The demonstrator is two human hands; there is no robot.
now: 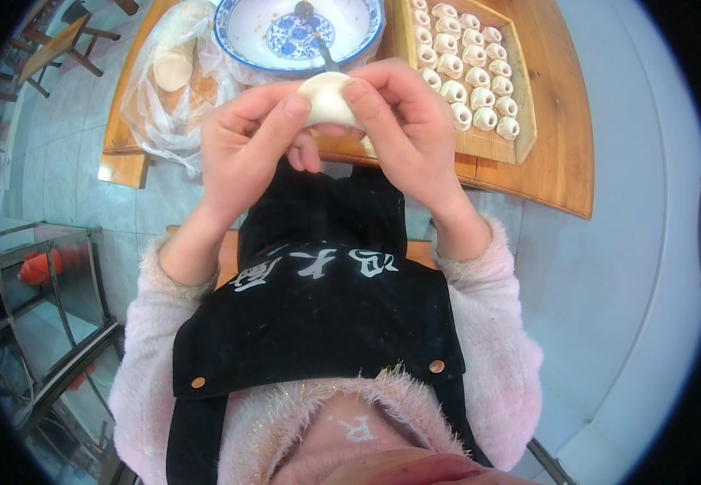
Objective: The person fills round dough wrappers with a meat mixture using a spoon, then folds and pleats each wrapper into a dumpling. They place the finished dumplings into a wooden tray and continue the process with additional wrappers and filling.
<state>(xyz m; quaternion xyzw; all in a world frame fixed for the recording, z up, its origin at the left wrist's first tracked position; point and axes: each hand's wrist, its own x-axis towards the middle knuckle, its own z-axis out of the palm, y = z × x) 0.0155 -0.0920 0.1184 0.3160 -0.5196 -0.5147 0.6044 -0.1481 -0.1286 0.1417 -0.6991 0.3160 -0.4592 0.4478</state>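
Note:
A pale dumpling [328, 103], folded into a half-moon, is held up over the table's near edge. My left hand [253, 130] pinches its left end between thumb and fingers. On the other end, my right hand [411, 124] presses with its thumb on the near face. Just beyond the hands stands a blue-and-white patterned bowl [244, 33], with food traces inside and a metal spoon [320, 37] resting in it. Right of my right hand, a wooden tray [523, 124] holds rows of shaped dumplings [477, 77].
A clear plastic bag [144, 115] with a stack of round dough wrappers [173, 66] lies left of the bowl on the wooden table [559, 151]. Wooden stools [53, 48] stand at the upper left, a metal-framed rack [47, 291] at the lower left. A pale wall [623, 254] runs along the right.

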